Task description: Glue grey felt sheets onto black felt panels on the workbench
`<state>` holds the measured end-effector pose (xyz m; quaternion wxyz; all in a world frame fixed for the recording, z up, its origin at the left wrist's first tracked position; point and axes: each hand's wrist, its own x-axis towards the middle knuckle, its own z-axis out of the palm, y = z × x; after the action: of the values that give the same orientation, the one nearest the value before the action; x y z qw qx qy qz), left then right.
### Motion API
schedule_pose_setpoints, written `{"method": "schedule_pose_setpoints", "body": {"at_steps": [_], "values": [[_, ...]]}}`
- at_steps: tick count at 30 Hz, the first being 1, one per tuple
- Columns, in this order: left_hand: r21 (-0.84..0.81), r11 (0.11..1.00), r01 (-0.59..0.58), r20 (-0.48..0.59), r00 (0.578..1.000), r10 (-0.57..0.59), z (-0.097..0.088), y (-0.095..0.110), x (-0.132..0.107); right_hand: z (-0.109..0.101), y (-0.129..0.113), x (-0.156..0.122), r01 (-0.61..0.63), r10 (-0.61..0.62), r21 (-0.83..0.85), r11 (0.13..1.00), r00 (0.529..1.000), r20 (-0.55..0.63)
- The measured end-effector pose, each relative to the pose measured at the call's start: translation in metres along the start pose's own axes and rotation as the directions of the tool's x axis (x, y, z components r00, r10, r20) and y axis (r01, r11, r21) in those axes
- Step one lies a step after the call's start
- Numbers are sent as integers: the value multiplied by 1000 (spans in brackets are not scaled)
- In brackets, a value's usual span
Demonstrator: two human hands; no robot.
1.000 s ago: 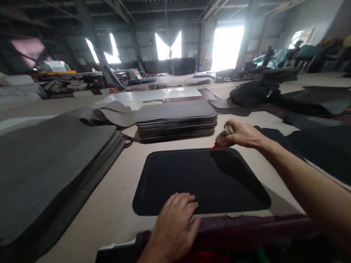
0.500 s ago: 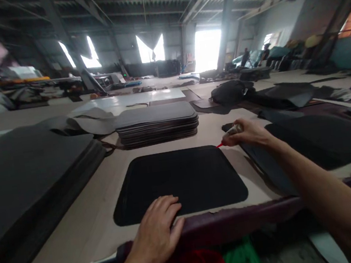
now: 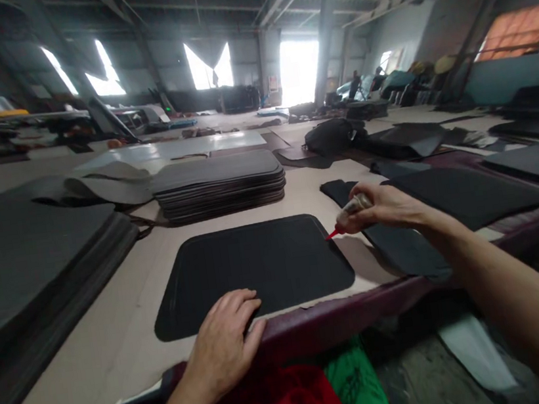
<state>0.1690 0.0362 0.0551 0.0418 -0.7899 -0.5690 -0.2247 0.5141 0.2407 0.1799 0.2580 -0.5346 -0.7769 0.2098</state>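
Observation:
A black rounded rectangular sheet [image 3: 252, 264] lies flat on the table in front of me. My left hand [image 3: 226, 327] rests on its near edge, fingers stretched out and holding nothing. My right hand [image 3: 374, 207] is wrapped round a small glue bottle [image 3: 351, 211] with a red pointed nozzle. The bottle is tilted, its red tip [image 3: 332, 233] at the sheet's right edge near the far corner. What is inside the bottle I cannot make out.
A neat stack of dark sheets [image 3: 221, 192] stands behind the black one. A thick pile of larger grey sheets [image 3: 33, 259] fills the left. More dark pieces [image 3: 467, 192] lie to the right, and a black bundle [image 3: 333, 135] sits farther back. Maroon cloth [image 3: 334, 316] covers the table's front edge.
My right hand has moved the red nozzle from the far right corner a little way down the sheet's right edge. My left hand stays on the near edge. The view has shifted to the right.

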Motion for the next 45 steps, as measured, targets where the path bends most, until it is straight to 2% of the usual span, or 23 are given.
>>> {"method": "schedule_pose_setpoints", "body": {"at_steps": [3, 13, 18, 22, 26, 28, 30, 32, 35, 37, 39, 41, 45], "values": [[-1, 1000, 1, 2, 1000, -1, 0, -1, 1, -5, 0, -21, -12, 12, -5, 1000, 994, 109], [-20, 1000, -13, 22, 1000, 13, 3, -1, 2, -10, 2, -99, -159, 153, 82, 984, 985, 77], [-33, 999, -10, 22, 1000, 11, 3, -2, 3, -10, 4, -118, -125, 121, 76, 989, 992, 43], [-65, 998, 6, 37, 999, -4, 4, -2, 2, -4, 3, -116, -76, 71, 74, 994, 995, 72], [-171, 985, 32, 47, 999, -25, 2, -4, 1, 8, -11, -106, -5, -7, 83, 997, 991, 136], [-283, 956, 73, 21, 997, -69, -4, -8, 1, 15, -23, -100, 22, -46, 133, 991, 983, 179], [-387, 912, 139, -40, 985, -167, -15, -18, -2, 24, -35, -93, 57, -90, 160, 986, 973, 212], [-437, 872, 220, -110, 949, -295, -29, -33, -9, 33, -47, -85, 106, -144, 169, 980, 961, 237], [-426, 830, 361, -186, 863, -470, -50, -63, -25, 51, -62, -71, 174, -219, 180, 968, 937, 272], [-412, 790, 454, -189, 806, -561, -59, -81, -38, 65, -73, -62, 229, -273, 178, 957, 920, 280], [-406, 755, 515, -174, 767, -617, -63, -94, -50, 80, -85, -55, 299, -337, 171, 939, 902, 271], [-398, 740, 542, -161, 753, -638, -62, -102, -59, 95, -99, -49, 348, -388, 184, 919, 881, 271], [-395, 751, 529, -154, 768, -621, -53, -106, -66, 124, -125, -40, 383, -453, 263, 886, 839, 303]]}}
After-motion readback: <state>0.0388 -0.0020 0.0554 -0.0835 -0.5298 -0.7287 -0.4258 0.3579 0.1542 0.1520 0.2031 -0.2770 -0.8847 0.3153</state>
